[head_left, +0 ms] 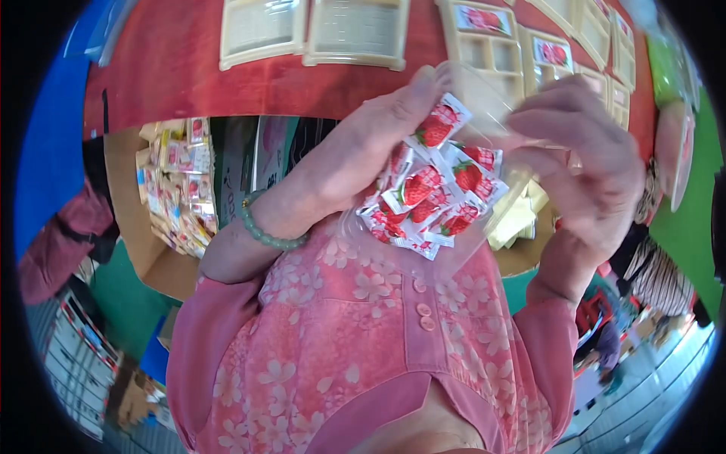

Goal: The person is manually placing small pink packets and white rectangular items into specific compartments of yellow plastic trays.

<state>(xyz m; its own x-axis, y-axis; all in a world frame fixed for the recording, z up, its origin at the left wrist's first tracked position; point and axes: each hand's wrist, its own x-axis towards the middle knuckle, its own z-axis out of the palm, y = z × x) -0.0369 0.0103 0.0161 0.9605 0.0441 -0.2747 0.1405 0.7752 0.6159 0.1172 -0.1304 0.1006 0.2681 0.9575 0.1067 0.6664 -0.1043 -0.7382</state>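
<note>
My left hand [378,140] is closed on a clear plastic bag [473,94], gripping its upper left part. Inside it lies a heap of small white sachets [431,189] printed with red strawberries. At the bag's upper right edge is my right hand [582,151], its fingers bent and slightly blurred. The fingertips seem to pinch the film there, partly hidden by glare. The bag hangs in front of my pink flowered top, just short of the red table edge. A green bead bracelet [268,231] circles my left wrist.
On the red table [174,72] stand cream trays [355,34]; some divided ones at the right hold a strawberry sachet [552,53]. Below the edge at left, a cardboard box [125,204] holds many small packets [181,181]. Pale yellow pieces [518,216] lie in a box under the right hand.
</note>
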